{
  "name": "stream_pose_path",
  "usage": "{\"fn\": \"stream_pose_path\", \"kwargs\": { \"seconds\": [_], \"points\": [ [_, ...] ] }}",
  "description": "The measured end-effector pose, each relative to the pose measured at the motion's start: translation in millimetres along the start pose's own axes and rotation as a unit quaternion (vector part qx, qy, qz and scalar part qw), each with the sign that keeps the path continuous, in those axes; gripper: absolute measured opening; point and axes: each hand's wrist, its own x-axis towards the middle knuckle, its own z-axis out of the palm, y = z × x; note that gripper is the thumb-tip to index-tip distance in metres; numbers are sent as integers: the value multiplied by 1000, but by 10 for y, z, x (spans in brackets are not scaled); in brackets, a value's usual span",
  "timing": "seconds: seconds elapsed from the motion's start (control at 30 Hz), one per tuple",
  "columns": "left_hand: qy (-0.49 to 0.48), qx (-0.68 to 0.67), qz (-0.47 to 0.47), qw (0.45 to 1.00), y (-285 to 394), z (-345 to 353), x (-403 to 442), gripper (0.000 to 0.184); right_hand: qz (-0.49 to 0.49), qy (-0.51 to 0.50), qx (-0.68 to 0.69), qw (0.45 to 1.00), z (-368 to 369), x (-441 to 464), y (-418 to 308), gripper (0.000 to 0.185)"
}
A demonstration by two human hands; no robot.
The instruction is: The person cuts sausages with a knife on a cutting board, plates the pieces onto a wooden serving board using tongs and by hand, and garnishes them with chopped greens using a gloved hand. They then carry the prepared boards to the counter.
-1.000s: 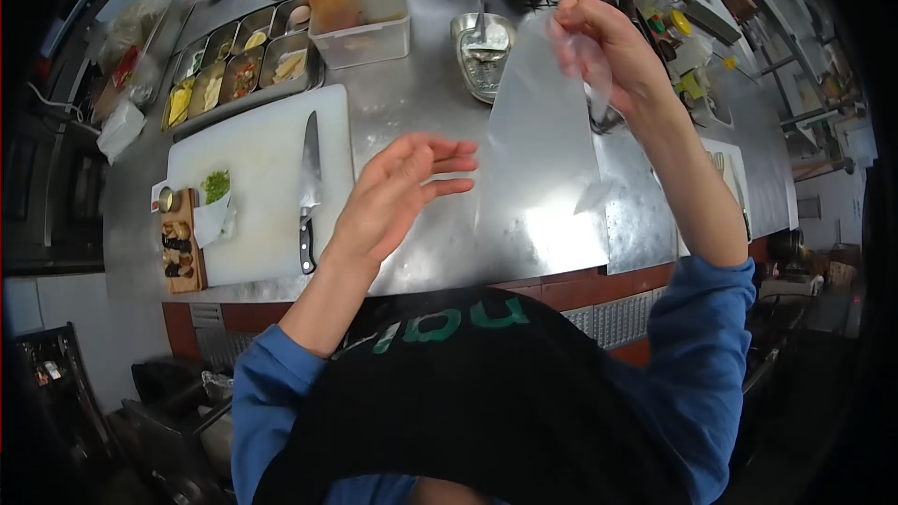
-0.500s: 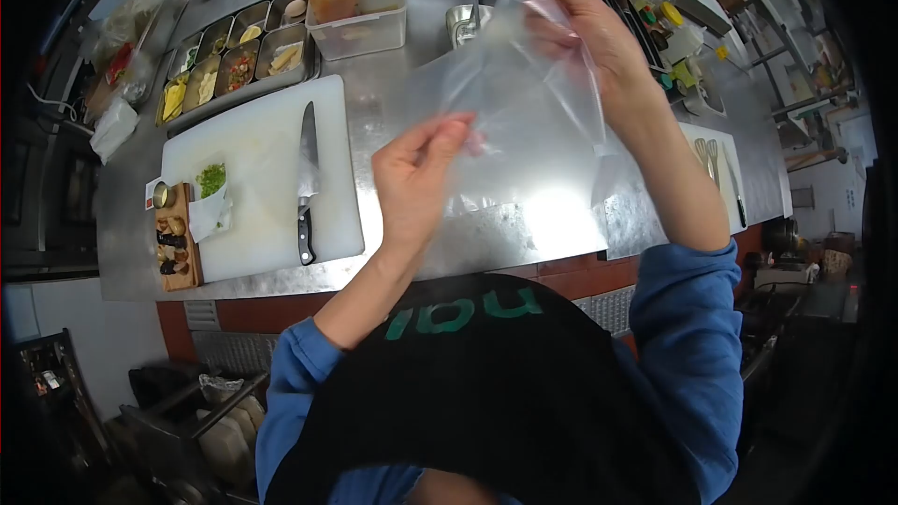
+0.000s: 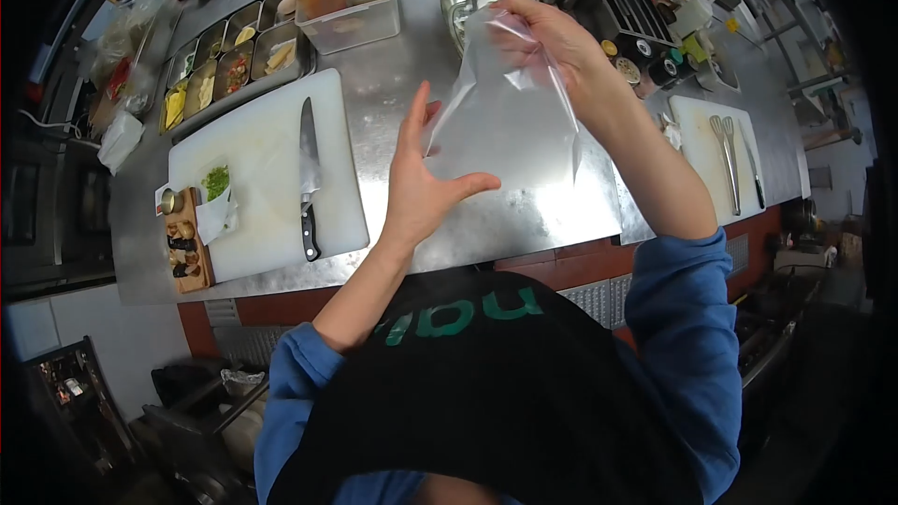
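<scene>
A clear plastic bag [image 3: 510, 126] hangs over the steel counter, its top gathered in my right hand [image 3: 552, 42]. That hand is closed on the bag's upper edge, with some fingers seen through the film. My left hand [image 3: 426, 164] is open at the bag's left side, thumb spread away from the raised fingers; part of the fingers lies behind the film's edge. Behind the bag's top stands a metal container [image 3: 458, 7] with a utensil handle rising from it.
A white cutting board [image 3: 267, 215] at left bears a chef's knife [image 3: 310, 168], chopped greens [image 3: 216, 181] and a small wooden board [image 3: 191, 266]. Behind it are a tray of ingredient pans [image 3: 245, 67] and a plastic bin [image 3: 351, 30] with bottles. Whisks [image 3: 728, 159] lie on another board at right.
My left hand has let go of the bag and opened, thumb and fingers spreading apart. My right hand has shifted slightly left and down, and the bag now hangs narrower.
</scene>
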Motion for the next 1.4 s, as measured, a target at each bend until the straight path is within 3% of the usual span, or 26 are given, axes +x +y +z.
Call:
{"fn": "stream_pose_path", "kwargs": {
  "seconds": [0.03,0.1,0.17,0.23,0.27,0.3,0.33,0.37,0.47,0.53,0.6,0.67,0.73,0.8,0.83,0.9,0.93,1.0,1.13,1.2,1.23,1.27,1.3,1.33,1.37,1.4],
  "points": [
    [-2,-4,0,1000,-111,5,-4,30,8,-30,25,999,-7,-13,2,9],
    [4,-33,-134,990,-306,-76,18,26,8,-72,15,997,-130,32,19,7],
    [-23,-94,-159,983,-262,-198,43,23,5,-116,4,993,-191,41,-18,7],
    [-57,-198,-203,957,-179,-250,35,12,-72,48,-78,993,-198,27,-33,12],
    [-57,-196,-207,957,-160,-264,37,12,-68,49,-77,994,-302,115,34,12],
    [-73,-234,-248,937,-152,-274,55,13,-204,48,-323,923,-488,283,135,17],
    [-88,-273,-286,914,-145,-280,76,14,-326,41,-543,773,-597,378,181,23],
    [-87,-271,-286,915,-137,-289,77,14,-595,141,-627,483,-530,220,139,35],
    [-71,-272,-300,912,-101,-240,50,15,-592,34,-597,540,-215,-501,132,41],
    [-105,-339,-246,902,-50,-185,47,17,-373,-64,-620,688,-114,-729,359,43],
    [-106,-324,-235,910,-29,-176,56,19,-320,-89,-593,733,-178,-688,456,33],
    [-94,-310,-225,919,-20,-199,42,21,-146,-164,-439,871,-190,-684,527,21],
    [-121,-245,-198,942,-13,-257,16,25,-153,-160,-445,868,-205,-745,548,11],
    [-113,-247,-229,935,23,-269,-2,25,-121,-177,-342,915,-297,-722,606,11],
    [-102,-250,-258,927,43,-270,-6,25,-119,-176,-343,915,-311,-726,614,11],
    [-60,-236,-321,915,70,-296,6,25,-408,38,-423,808,-317,-733,629,14],
    [-16,-221,-379,898,89,-299,30,26,-409,39,-424,807,-285,-825,576,14],
    [-24,-242,-417,875,188,-249,32,26,-631,6,-536,560,-178,-1196,483,23],
    [-56,-289,-445,846,346,-129,-26,30,-548,-90,-603,573,-243,-1202,989,31],
    [-79,-302,-420,852,331,-116,-104,32,-494,40,-568,657,-294,-1037,1215,35],
    [-68,-286,-429,854,364,-96,-142,33,-422,52,-528,735,-289,-1018,1256,34],
    [-57,-270,-437,856,389,-81,-168,33,-423,57,-528,734,-271,-1047,1272,34],
    [-39,-272,-432,859,376,-69,-186,35,-280,64,-317,904,-219,-1102,1263,32],
    [-42,-271,-431,859,353,-62,-186,35,-111,61,-76,989,-180,-1128,1261,31],
    [-43,-267,-437,858,323,-76,-194,35,-112,64,-73,989,-160,-1120,1297,31],
    [-44,-262,-442,857,297,-80,-208,35,-119,67,72,988,-153,-1108,1350,28]
  ]
}}
